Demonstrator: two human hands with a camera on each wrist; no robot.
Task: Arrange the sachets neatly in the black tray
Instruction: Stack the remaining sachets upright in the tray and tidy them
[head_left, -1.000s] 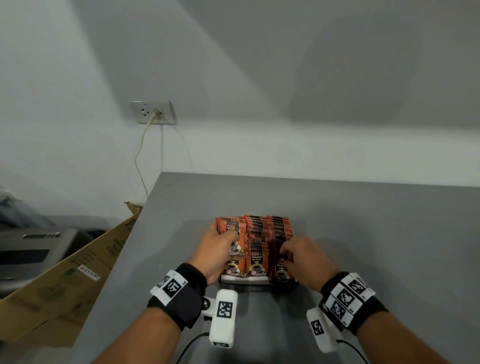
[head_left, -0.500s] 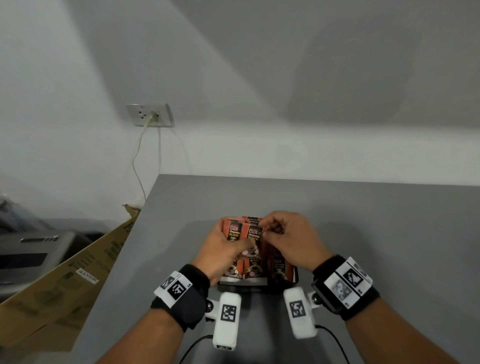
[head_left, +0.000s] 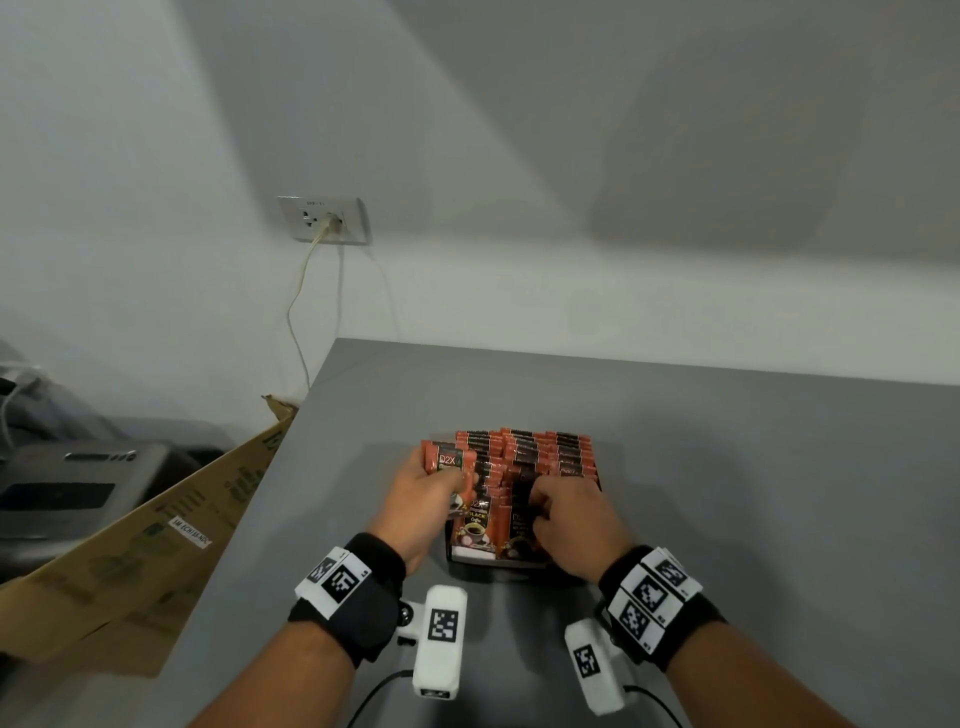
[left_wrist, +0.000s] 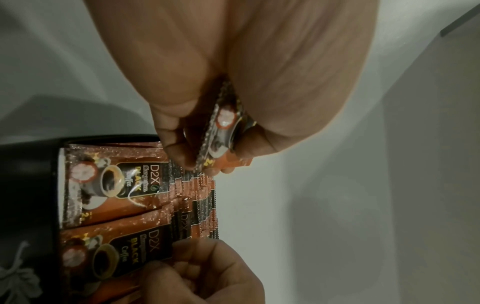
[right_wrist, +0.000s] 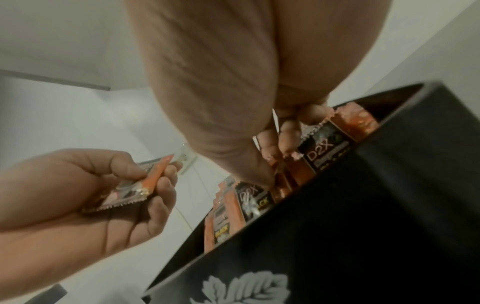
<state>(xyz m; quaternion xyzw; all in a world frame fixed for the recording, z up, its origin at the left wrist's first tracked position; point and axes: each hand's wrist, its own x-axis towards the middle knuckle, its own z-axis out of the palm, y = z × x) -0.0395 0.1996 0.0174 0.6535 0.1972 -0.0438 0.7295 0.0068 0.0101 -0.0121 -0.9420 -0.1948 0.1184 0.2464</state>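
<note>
Orange-and-black coffee sachets (head_left: 524, 457) stand in rows inside the black tray (head_left: 498, 567) on the grey table. My left hand (head_left: 441, 480) hovers at the tray's left edge and pinches one loose sachet (head_left: 448, 462) between thumb and fingers; the left wrist view shows that sachet (left_wrist: 223, 133) edge-on. My right hand (head_left: 540, 512) is over the tray's near right part, fingers curled into the tops of the standing sachets (right_wrist: 322, 144) there. The tray wall (right_wrist: 363, 226) has a white leaf print.
The grey table (head_left: 753, 493) ends at a left edge, beside a cardboard box (head_left: 156, 561) and a grey machine (head_left: 67, 483). A wall socket (head_left: 324, 218) with a cable is behind.
Half a second ago my right hand was up by the left hand's sachet; it has come back to the tray's near right. The left hand has kept its sachet and shifted slightly left.
</note>
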